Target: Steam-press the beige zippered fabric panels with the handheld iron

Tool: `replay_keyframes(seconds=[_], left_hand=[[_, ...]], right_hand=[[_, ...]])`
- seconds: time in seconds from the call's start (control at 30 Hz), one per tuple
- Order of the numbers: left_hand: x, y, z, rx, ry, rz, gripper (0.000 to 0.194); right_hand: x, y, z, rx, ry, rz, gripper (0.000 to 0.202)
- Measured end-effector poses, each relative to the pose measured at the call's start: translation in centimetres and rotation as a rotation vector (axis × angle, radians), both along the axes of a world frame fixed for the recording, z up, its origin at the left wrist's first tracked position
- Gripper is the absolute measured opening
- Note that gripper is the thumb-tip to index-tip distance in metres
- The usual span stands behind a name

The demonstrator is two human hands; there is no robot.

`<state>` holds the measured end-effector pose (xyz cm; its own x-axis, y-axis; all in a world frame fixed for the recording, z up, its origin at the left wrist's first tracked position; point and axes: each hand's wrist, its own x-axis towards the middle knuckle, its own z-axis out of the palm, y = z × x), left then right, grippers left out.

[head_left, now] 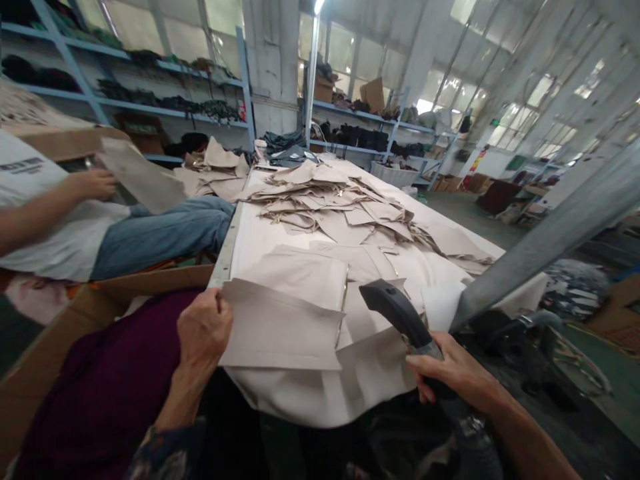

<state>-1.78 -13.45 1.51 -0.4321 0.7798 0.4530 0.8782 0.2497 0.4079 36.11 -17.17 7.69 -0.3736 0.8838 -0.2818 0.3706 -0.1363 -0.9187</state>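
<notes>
My left hand (204,327) is closed on the left edge of a beige fabric panel (285,327), which stretches out to the right over the table's near end. In my right hand (445,367) is a black vacuum hose handle (397,307), its curved nozzle pointing up and left, just right of the panel. Its hose runs down toward the bottom edge. More flat beige pieces (305,267) lie on the white-covered table beyond the panel. Behind those rises a loose pile of beige fabric pieces (325,193).
At left sits a co-worker in jeans (160,230), holding a beige piece (145,173). A cardboard box (170,277) with purple cloth (115,373) stands beside my left arm. A grey metal post (545,233) slants past the table's right side. Blue shelves (175,107) line the back.
</notes>
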Motion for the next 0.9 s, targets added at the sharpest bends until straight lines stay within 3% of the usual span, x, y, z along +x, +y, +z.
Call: replay_keyframes(seconds=[0.07, 0.13, 0.27, 0.33, 0.43, 0.53, 0.63, 0.83, 0.9], left_hand=[[0.4, 0.0, 0.1, 0.024, 0.121, -0.021, 0.040], [2.2, -0.8, -0.2, 0.074, 0.212, -0.133, 0.049], [7.6, -3.7, -1.7, 0.040, 0.367, -0.564, 0.056], [9.3, -4.8, -2.8, -0.017, 0.414, -0.694, 0.060], [9.8, -5.2, -4.1, -0.048, 0.415, -0.732, 0.056], [8.8, -4.3, -4.3, -0.016, 0.329, -0.779, 0.050], [7.9, -3.2, -2.4, -0.002, 0.097, -0.732, 0.045], [6.1, -0.8, 3.9, -0.025, -0.302, -0.336, 0.036], [5.5, 0.1, 5.2, 0.060, -0.543, -0.301, 0.034]], right_hand=[[0.5, -0.2, 0.0, -0.014, 0.018, -0.024, 0.020], [0.8, -0.4, -0.1, -0.025, 0.032, -0.037, 0.021], [1.3, -1.0, -0.8, -0.026, 0.023, -0.014, 0.023], [1.4, -1.3, -1.2, -0.031, 0.027, 0.008, 0.021], [1.5, -1.9, -1.5, -0.045, 0.026, 0.017, 0.019], [1.4, -2.3, -1.6, -0.042, 0.016, 0.019, 0.018], [1.3, -2.7, -1.5, -0.022, 0.012, 0.038, 0.018], [1.0, -3.1, -0.7, -0.010, 0.011, 0.022, 0.023], [0.7, -3.0, -0.4, 0.005, -0.005, 0.043, 0.026]])
